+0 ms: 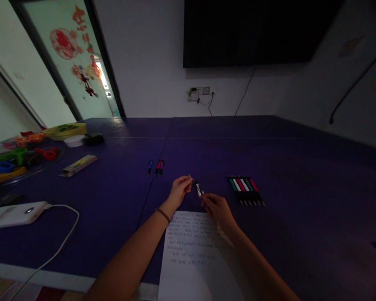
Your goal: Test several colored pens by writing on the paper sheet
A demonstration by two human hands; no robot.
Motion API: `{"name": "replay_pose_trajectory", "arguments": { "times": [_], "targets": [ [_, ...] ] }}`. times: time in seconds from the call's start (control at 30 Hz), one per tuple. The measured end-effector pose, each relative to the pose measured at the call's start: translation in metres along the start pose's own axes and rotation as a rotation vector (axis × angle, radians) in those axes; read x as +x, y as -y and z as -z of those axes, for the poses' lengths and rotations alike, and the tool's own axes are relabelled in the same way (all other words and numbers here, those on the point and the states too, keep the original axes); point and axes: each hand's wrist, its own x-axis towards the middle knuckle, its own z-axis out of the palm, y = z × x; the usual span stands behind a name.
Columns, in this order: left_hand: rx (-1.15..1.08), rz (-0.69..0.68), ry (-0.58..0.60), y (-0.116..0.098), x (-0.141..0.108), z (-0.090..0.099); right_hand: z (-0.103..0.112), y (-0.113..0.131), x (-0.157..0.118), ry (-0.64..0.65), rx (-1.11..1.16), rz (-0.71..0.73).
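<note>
Above the top edge of a handwritten sheet of paper [188, 274], my two hands come close together. My right hand [218, 209] pinches the lower end of a white and black pen [198, 190]. Fingertips of my left hand [180, 190] are closed at its upper end on a thin, partly hidden pen part whose tip pokes out. Off to the right lies a neat row of several pens [245, 190] with green, white and red barrels. Farther left lie a blue pen [149, 168] and two pink-red pens [159, 168].
A white power bank [17, 215] with a cable [77, 213] is at the left. Beyond it are a long small box [79, 166], a tray of colourful scissors [21, 156], a white round container [74, 141] and a yellow basket [65, 131]. The purple table [301, 167] meets the wall.
</note>
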Motion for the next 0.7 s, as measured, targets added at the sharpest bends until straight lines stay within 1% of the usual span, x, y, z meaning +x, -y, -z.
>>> {"name": "replay_pose_trajectory", "arguments": {
  "times": [0.13,0.17,0.2,0.27,0.33,0.37,0.47,0.53,0.6,0.7],
  "targets": [
    [0.126,-0.015,0.131,0.004,0.001,-0.001,0.001,-0.003,0.001,-0.031,-0.052,0.024],
    [0.175,-0.040,0.123,0.004,0.002,-0.001,0.001,-0.003,0.001,-0.037,-0.066,0.022],
    [0.227,-0.070,0.084,0.004,0.003,0.001,0.002,-0.004,0.001,-0.038,-0.079,0.020],
    [0.337,-0.123,-0.029,0.004,0.007,0.005,0.003,-0.007,0.002,-0.041,-0.107,0.029],
    [0.430,-0.147,-0.118,0.002,0.011,0.009,0.005,-0.011,0.003,-0.080,-0.158,0.049],
    [0.467,-0.147,-0.136,0.002,0.012,0.011,0.006,-0.013,0.004,-0.114,-0.193,0.064],
    [0.591,-0.139,-0.146,0.005,0.013,0.013,0.011,-0.017,0.006,-0.235,-0.313,0.136],
    [0.677,-0.137,-0.145,0.010,0.012,0.012,0.013,-0.018,0.007,-0.284,-0.383,0.196],
    [0.749,-0.136,-0.143,0.014,0.012,0.010,0.013,-0.018,0.006,-0.298,-0.442,0.243],
    [0.829,-0.135,-0.136,0.018,0.011,0.009,0.011,-0.018,0.005,-0.296,-0.501,0.268]
  ]
}}
